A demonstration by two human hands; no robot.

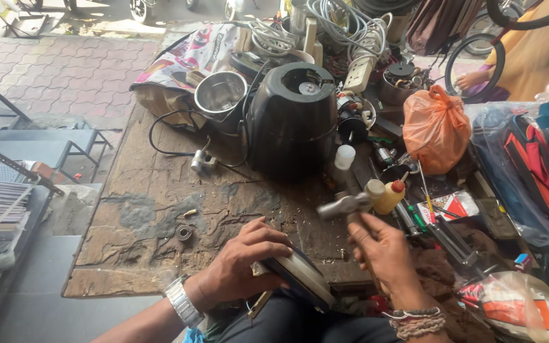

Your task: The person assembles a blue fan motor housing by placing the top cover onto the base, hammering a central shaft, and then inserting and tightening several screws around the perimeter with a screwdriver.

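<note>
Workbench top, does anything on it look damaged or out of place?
Yes. The wooden workbench is worn, its surface layer peeling in ragged grey patches near the middle. A small metal ring and a brass-coloured bit lie loose there, apart from the clutter by the black appliance housing.

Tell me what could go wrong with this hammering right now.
The left hand pins the round disc part at the bench edge, fingers close under the raised hammer in the right hand; a miss could hit them. The tilted part might slip off. A wide swing could knock the yellow glue bottle.
</note>
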